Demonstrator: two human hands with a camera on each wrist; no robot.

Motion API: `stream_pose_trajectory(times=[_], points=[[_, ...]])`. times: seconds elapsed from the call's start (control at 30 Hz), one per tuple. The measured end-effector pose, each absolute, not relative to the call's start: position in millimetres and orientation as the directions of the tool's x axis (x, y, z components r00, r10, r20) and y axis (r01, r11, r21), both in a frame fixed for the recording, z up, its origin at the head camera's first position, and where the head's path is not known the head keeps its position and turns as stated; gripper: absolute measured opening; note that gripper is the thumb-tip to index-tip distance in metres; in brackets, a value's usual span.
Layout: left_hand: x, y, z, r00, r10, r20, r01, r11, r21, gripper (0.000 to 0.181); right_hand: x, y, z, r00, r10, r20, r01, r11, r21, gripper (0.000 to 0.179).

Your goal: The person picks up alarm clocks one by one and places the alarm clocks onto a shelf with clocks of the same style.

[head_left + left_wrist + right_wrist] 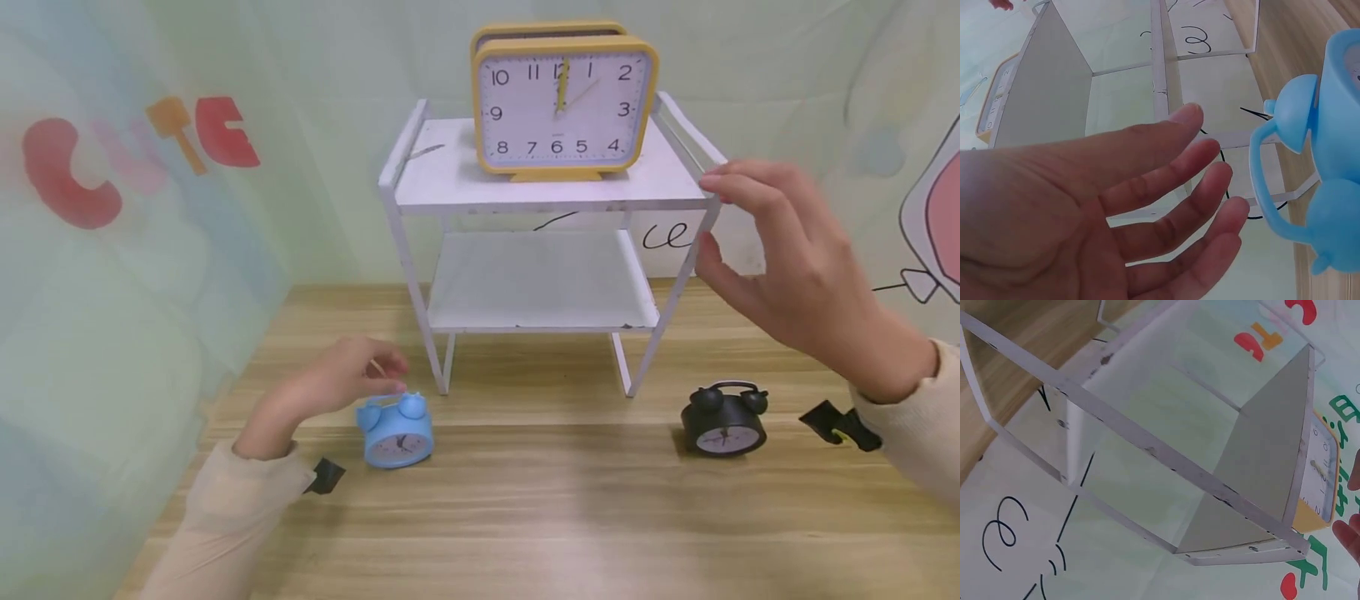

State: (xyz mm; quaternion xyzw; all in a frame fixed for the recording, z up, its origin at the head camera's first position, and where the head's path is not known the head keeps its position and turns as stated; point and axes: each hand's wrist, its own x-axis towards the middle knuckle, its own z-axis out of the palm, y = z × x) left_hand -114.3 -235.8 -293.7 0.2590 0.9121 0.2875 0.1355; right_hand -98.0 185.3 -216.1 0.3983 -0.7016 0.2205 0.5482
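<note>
A small blue twin-bell alarm clock (399,433) stands on the wooden surface, its face toward me. Just above it, my left hand (333,382) hovers with relaxed fingers; in the left wrist view a gap separates the fingertips (1192,115) from the clock's handle (1261,181). My right hand (802,258) is raised by the upper right corner of a white two-tier shelf (442,187), thumb and fingers apart, holding nothing. On the top tier sits a yellow rectangular clock (558,108); in the right wrist view, the right fingertips (1346,534) appear close to it.
A black twin-bell alarm clock (723,421) stands on the wooden surface (540,517) to the right, below my right hand. The shelf's lower tier (540,279) bears nothing visible. A printed cloth backdrop (337,192) hangs behind and along the left.
</note>
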Motion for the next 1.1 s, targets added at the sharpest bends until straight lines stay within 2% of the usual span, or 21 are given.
stream_pose_trajectory(times=[0.17, 0.37, 0.6, 0.73, 0.97, 1.1], points=[[-113.4, -237.3, -295.5, -0.82, 0.559, -0.126, 0.382, 0.697, 0.607, 0.02, -92.3, 194.0, -232.9, -0.088, -0.339, 0.937, -0.826, 0.551, 0.122, 0.023], [-110.7, -239.0, -298.4, -0.829, 0.54, -0.144, 0.358, 0.71, 0.606, 0.019, -83.9, 203.0, -258.9, -0.131, -0.394, 0.91, -0.828, 0.548, 0.118, 0.033], [-107.7, -242.0, -303.7, -0.836, 0.537, -0.113, 0.366, 0.699, 0.614, 0.028, -71.7, 201.5, -295.4, -0.149, -0.403, 0.903, -0.828, 0.549, 0.109, 0.033], [-104.7, -243.7, -309.7, -0.834, 0.549, -0.049, 0.413, 0.681, 0.605, 0.031, -67.4, 202.3, -319.8, -0.183, -0.439, 0.879, -0.823, 0.558, 0.107, 0.035], [-94.0, -243.5, -322.2, -0.839, 0.528, 0.132, 0.518, 0.7, 0.491, 0.025, -62.4, 205.8, -367.4, -0.29, -0.453, 0.843, -0.805, 0.592, 0.042, 0.036], [-87.8, -243.6, -328.8, -0.833, 0.514, 0.206, 0.547, 0.71, 0.443, 0.025, -58.1, 203.8, -386.2, -0.321, -0.444, 0.836, -0.807, 0.59, 0.004, 0.036]])
